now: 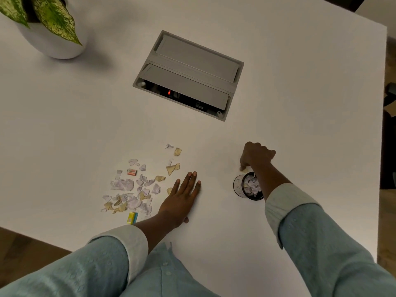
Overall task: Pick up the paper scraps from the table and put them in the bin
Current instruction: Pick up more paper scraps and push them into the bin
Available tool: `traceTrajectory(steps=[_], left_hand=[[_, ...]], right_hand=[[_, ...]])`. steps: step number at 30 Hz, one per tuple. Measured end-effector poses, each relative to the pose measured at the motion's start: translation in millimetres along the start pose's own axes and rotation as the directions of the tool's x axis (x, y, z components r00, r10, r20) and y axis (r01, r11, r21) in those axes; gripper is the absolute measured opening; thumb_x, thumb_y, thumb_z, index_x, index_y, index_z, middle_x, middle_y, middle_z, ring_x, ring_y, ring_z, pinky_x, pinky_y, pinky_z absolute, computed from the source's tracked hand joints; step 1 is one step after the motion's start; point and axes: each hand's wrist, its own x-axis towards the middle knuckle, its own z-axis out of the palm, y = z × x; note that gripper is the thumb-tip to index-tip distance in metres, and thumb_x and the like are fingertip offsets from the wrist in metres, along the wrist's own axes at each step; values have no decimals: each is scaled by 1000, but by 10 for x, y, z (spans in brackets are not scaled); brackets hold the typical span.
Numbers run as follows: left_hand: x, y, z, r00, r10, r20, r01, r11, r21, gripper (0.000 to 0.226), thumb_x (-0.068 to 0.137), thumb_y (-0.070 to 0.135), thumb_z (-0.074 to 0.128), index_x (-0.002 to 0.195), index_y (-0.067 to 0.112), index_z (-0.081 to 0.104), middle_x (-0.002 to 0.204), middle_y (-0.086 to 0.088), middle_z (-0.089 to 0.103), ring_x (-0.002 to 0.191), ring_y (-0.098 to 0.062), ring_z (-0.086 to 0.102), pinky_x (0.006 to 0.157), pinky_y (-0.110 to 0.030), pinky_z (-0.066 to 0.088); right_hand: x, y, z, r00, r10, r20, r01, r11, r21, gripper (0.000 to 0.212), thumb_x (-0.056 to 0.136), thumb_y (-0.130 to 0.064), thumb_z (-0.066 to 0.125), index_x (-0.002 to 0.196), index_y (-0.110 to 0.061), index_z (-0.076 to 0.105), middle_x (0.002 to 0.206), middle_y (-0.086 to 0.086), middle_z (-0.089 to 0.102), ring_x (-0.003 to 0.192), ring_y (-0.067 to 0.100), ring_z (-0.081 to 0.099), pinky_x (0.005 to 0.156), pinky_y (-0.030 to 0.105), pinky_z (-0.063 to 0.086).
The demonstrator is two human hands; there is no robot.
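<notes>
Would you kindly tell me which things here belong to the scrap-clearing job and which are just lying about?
Job: paper scraps; bin; right hand, pinching a yellowish scrap by the bin; left hand, flat beside the scraps.
Lying about: potted plant; grey cable hatch; small orange box; yellow-and-blue box.
</notes>
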Motion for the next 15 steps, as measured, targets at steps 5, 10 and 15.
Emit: traceTrajectory(steps=[5, 10, 15], left_hand=[[7, 1, 21, 1000, -2, -8, 2, 1000, -4, 133, 80, 19, 86, 161, 8, -20, 163, -19, -39, 150, -37, -36, 130, -55, -3], [11, -9, 41, 1000, -1, -14, 1, 1000, 9, 134, 80, 20, 86, 160, 7, -21, 162, -19, -41, 150, -37, -37, 129, -55, -4], [22, -7, 57, 1000, -4, -16, 4, 1000, 7, 135, 80, 21, 86, 160, 9, -22, 161, -18, -42, 150, -37, -37, 129, -55, -6]], right_hand=[[60, -34, 81, 999, 5, 42, -2, 997, -74, 51, 57, -25, 94, 82, -22, 49, 71, 0, 46, 92, 30, 63, 92, 47, 42], [110, -78, 185, 995, -79, -55, 72, 990, -125, 31, 70, -13, 79, 95, -19, 62, 69, -2, 52, 86, 26, 63, 92, 42, 42], [160, -44, 238, 976, -161, -146, 141, 980, -138, 33, 76, -10, 72, 106, -17, 61, 102, 4, 66, 101, 28, 67, 98, 44, 40]])
